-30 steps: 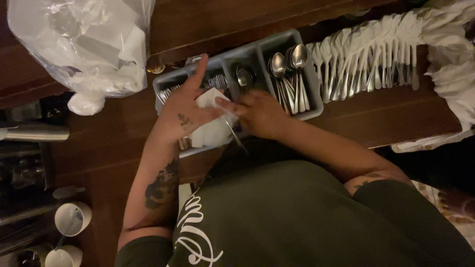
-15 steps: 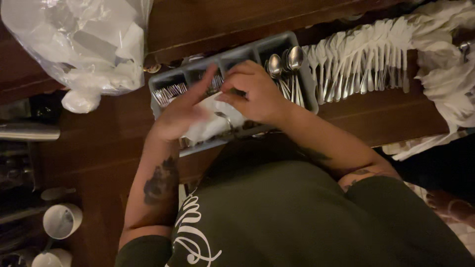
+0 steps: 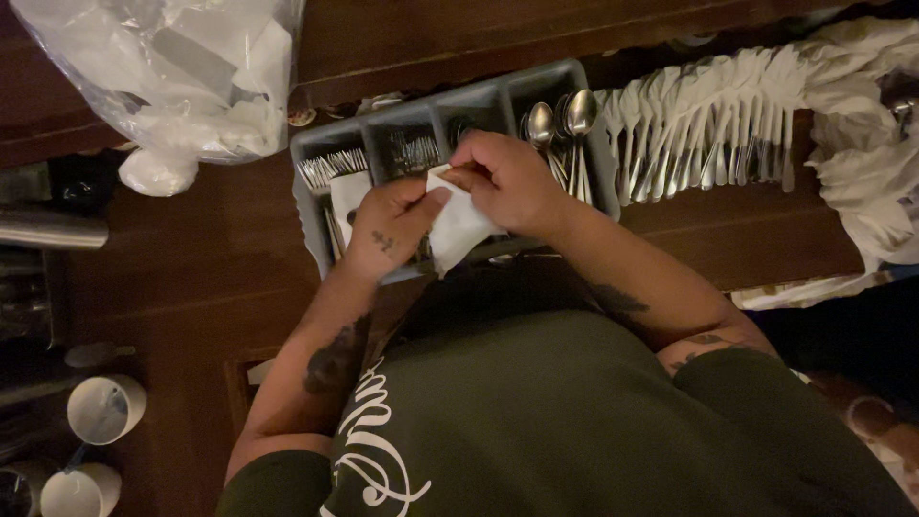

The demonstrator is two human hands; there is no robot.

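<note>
Dark wooden counter (image 3: 211,268) under us; over the grey cutlery tray (image 3: 316,206), our left hand (image 3: 392,230) and right hand (image 3: 507,182) both pinch a crumpled white napkin (image 3: 458,225), fingers pressed together.

A clear plastic bag of white paper (image 3: 168,86) is sitting at the far left corner of the dark wooden counter (image 3: 211,249), a fanned row of white napkin-wrapped cutlery rolls (image 3: 704,134) is lying along its far right edge, and white mugs (image 3: 103,409) are standing below its left edge.
</note>
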